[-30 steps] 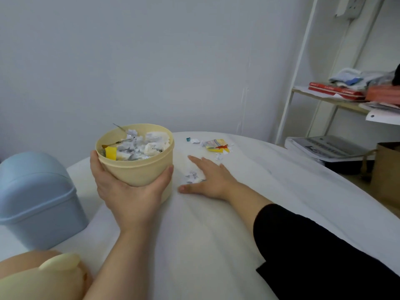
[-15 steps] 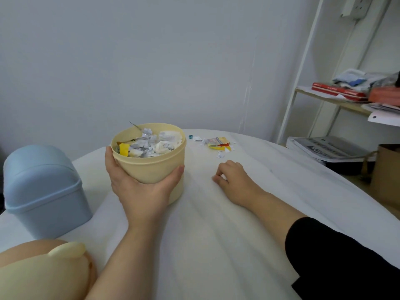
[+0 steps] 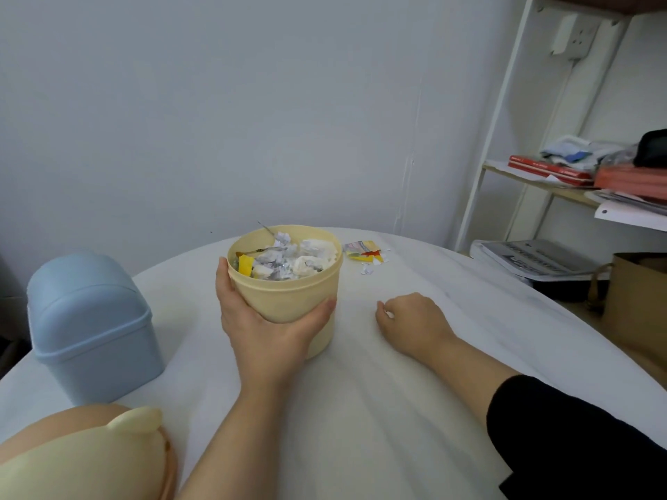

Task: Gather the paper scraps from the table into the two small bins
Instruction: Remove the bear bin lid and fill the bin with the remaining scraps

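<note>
Mid bench (image 3: 361, 409), left hand (image 3: 267, 333) grip is clamped round cream bin (image 3: 288, 297) full of paper; right hand (image 3: 411, 319) rests beside it, grip curled on white scrap (image 3: 388, 313); loose scraps (image 3: 364, 252) lie behind bin, blue bin (image 3: 90, 319) at left.

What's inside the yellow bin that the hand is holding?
Crumpled white and grey paper scraps and a yellow piece, heaped nearly to the rim of the yellow bin, which the left hand holds. Whatever lies under that top layer is covered.

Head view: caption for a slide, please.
Left hand grips the full cream bin; right hand pinches a scrap on the table.
</note>
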